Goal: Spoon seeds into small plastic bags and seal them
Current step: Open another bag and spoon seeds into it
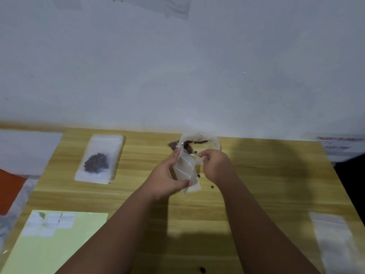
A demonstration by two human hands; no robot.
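The thumb and fingers of the left hand (166,175) curl round a small clear plastic zip bag (185,169), held upright at the frame's centre. The curled fingertips (204,155) of the right hand (215,165) pinch at the bag's upper right edge; whether they also hold a spoon cannot be told. Just behind sits a crumpled clear plastic wrapper of dark brown seeds (209,139). A few loose dark seeds (212,187) lie right of the bag on the light wooden table (266,184). A filled clear bag of seeds (98,157) lies left of centre, a pale yellow label sheet (59,254) lower left, and empty clear bags (333,244) lower right.
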